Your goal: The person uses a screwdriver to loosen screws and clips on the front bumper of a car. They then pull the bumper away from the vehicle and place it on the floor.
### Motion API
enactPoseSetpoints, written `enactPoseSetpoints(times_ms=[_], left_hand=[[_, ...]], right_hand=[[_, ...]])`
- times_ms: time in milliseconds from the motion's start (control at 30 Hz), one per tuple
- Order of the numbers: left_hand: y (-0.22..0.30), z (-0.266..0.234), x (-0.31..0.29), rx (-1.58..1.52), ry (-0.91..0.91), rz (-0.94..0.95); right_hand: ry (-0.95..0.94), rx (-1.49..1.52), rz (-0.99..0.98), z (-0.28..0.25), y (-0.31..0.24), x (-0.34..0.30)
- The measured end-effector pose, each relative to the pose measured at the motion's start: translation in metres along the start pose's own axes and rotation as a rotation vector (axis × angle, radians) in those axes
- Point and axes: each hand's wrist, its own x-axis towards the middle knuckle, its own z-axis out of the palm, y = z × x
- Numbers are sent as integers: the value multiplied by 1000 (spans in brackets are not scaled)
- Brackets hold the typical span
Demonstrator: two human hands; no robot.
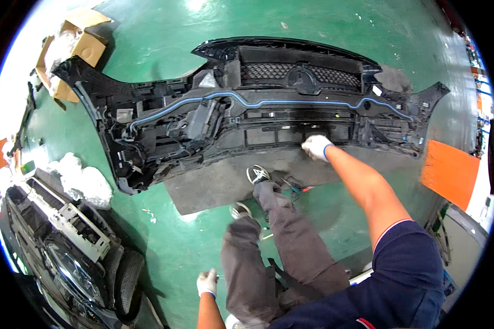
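A large black car bumper (219,143) lies with its inner side up, its mesh grille (335,77) at the far middle. A long blue strip (291,102) runs across it in a wavy line. My right hand (315,147), in a white glove, is at the bumper's near edge, right of the middle. Its fingers are folded, and whatever they may hold is hidden. My left hand (207,282), also gloved in white, hangs low beside my left leg, away from the bumper. Its fingers are curled and nothing shows in them.
A dark mat (197,189) lies under the bumper's near side. By my foot are cables and a red-tipped tool (306,189). Car front (66,241) stands at the near left, with plastic bags (88,183) and a cardboard box (89,48) beyond. An orange board (450,171) is at right.
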Motion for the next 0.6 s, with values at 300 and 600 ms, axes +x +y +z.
enactPoseSetpoints(times_ms=[300, 600], left_hand=[[-16, 42, 28, 88, -306, -99], [-57, 32, 38, -158, -58, -472]], right_hand=[[152, 751, -134, -139, -130, 59], [294, 792, -244, -214, -229, 201]])
